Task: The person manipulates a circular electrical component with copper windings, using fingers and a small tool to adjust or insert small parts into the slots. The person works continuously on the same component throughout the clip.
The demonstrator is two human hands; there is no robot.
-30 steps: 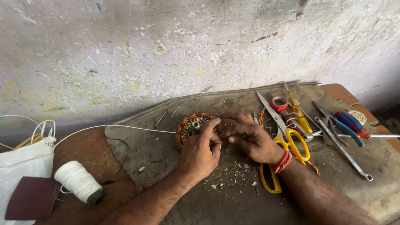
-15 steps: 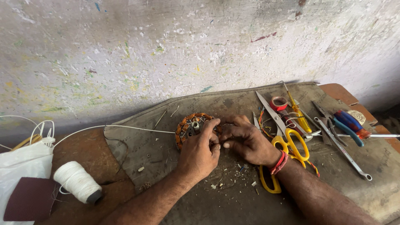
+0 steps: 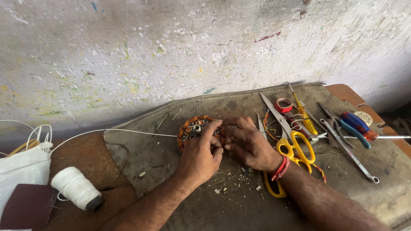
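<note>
Over the last second I see almost no shift: my left hand and right hand stay pinched together on the round copper-wound motor stator lying mid-counter on the grey mat. Only the fingertips seem to have crept, so the fine work on the coils is probably ongoing, though my fingers hide the exact spot.

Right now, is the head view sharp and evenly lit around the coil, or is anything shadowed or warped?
Head view: sharp on the copper coil and both hands; soft daylight, no glare; a dark shadow band along the wall base; straight edges bow slightly toward the frame corners.
</note>
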